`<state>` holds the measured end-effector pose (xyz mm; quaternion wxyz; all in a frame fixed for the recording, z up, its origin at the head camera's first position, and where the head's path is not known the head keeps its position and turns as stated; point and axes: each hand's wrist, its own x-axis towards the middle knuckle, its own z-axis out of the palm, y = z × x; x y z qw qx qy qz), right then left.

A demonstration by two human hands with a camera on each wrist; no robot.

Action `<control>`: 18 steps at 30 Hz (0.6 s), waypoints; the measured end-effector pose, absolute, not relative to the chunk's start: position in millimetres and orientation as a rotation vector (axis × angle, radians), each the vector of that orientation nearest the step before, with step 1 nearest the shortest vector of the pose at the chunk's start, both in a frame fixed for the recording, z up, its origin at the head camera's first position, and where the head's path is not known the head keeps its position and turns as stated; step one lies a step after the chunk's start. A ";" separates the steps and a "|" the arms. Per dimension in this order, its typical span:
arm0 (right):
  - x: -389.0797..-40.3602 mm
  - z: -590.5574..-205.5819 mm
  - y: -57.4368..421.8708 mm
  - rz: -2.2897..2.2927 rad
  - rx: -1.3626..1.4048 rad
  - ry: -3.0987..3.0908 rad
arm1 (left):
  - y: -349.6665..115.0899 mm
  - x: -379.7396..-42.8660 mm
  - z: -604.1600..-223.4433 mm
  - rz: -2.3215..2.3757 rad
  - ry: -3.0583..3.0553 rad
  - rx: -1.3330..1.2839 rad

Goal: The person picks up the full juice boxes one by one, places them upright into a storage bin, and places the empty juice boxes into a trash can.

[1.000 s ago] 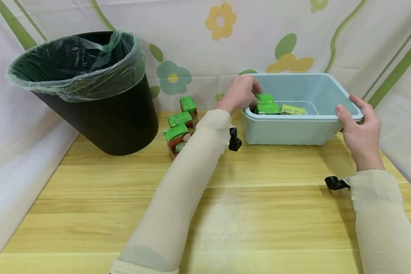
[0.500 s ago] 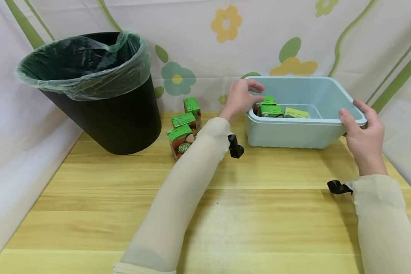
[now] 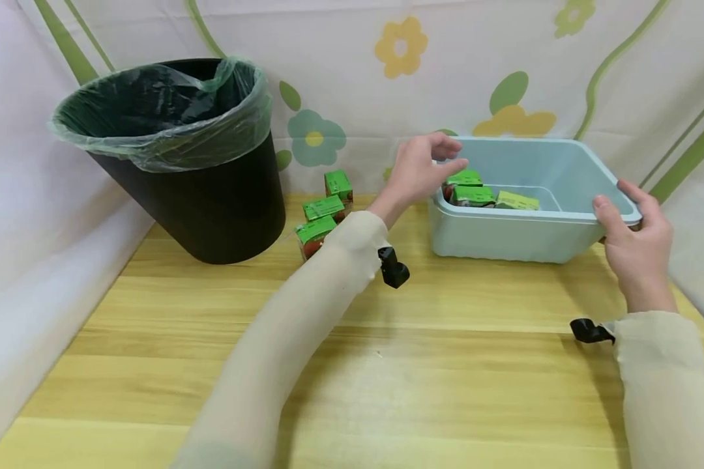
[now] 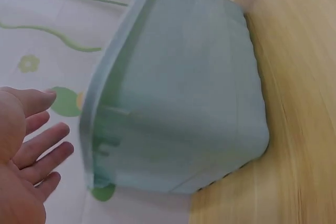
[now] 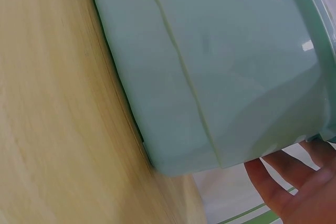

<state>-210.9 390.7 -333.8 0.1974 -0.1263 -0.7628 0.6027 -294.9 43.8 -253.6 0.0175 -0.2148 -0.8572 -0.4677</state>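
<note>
1. A yellow-brown wood-grain tabletop (image 3: 475,391) fills the foreground, crossed by two cream fabric sleeves (image 3: 663,378), each with a small black attachment (image 3: 589,331) at the cuff.
2. The right hand (image 3: 642,247) grips the right end of a pale blue, rectangular plastic tub (image 3: 504,238), thumb over the rim, fingers clamped on the outer side.
3. The tub stands upright on the tabletop, toward the back right. Its corners are rounded, its walls smooth and narrowing to the base, its rim a thick raised lip.
4. The left hand (image 3: 419,168) is at the tub's left end, holding nothing; the left wrist view shows its fingers apart and clear of the rim.
5. Inside the tub's left part sit two small cartons with bright green tops (image 3: 472,195), and beside them a carton with a yellow-green face (image 3: 516,200).
6. Left of the tub, three upright green-topped cartons with reddish-brown sides (image 3: 315,229) stand close together, the nearest partly behind the left sleeve.
7. Farther left is a black plastic bin (image 3: 211,215) with a translucent green liner (image 3: 205,146) folded over its mouth.
8. White cloth printed with flowers (image 3: 358,65) hangs behind.
9. One second ago the left hand's fingers reached down to the green-topped cartons in the tub; now they are lifted away. The right hand's hold is unchanged.
</note>
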 end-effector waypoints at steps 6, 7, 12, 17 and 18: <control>-208.0 -331.4 394.1 1.640 -0.349 -2.170 | 21.7 -279.6 -241.9 -1.447 -2.656 -0.605; -208.0 -331.6 393.9 1.652 -0.341 -2.157 | 16.5 -277.1 -240.6 -1.447 -2.651 -0.597; -209.3 -334.0 393.5 1.696 -0.318 -2.109 | -9.7 -263.0 -234.6 -1.389 -2.615 -0.561; -211.4 -336.1 393.5 1.694 -0.325 -2.112 | -41.2 -249.2 -228.8 -1.287 -2.506 -0.532; -211.8 -336.4 393.2 1.687 -0.328 -2.118 | -48.8 -246.3 -227.8 -1.269 -2.467 -0.530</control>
